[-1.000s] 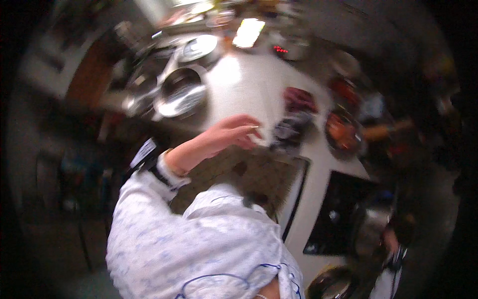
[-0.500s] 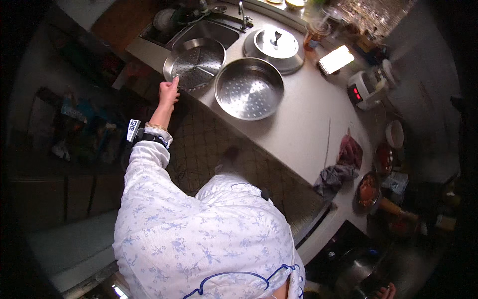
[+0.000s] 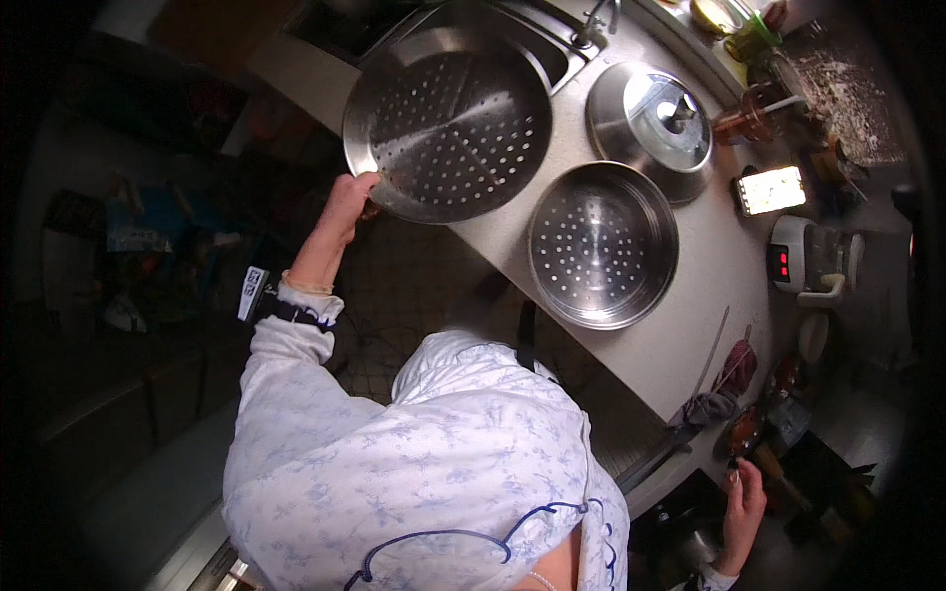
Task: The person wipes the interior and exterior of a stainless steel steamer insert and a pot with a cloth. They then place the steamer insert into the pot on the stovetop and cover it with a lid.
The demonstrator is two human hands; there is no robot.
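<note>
My left hand (image 3: 355, 202) is closed on the near left rim of a wide steel steamer tray (image 3: 448, 138) full of round holes. The tray is tilted toward me, over the counter edge and partly in front of the sink. To its right, a deeper steel steamer basket (image 3: 596, 246) with a holed bottom stands on the counter. Behind that basket sits a domed steel lid (image 3: 650, 128) with a dark knob. My right hand (image 3: 746, 502) is at the lower right near the stove, its fingers loosely bent and apart, with nothing visible in them.
A pale counter (image 3: 650, 369) runs diagonally from the sink (image 3: 532, 39) toward the stove. Along its far side are a lit phone (image 3: 771, 191) and a white appliance with a red display (image 3: 803, 261). Dark red and grey cloths (image 3: 734, 369) lie near a bowl of food (image 3: 746, 430).
My left hand has raised the steamer tray from beside the sink, bringing it closer. My right hand has come further into view at the lower right. The view has shifted, moving the counter items rightward.
</note>
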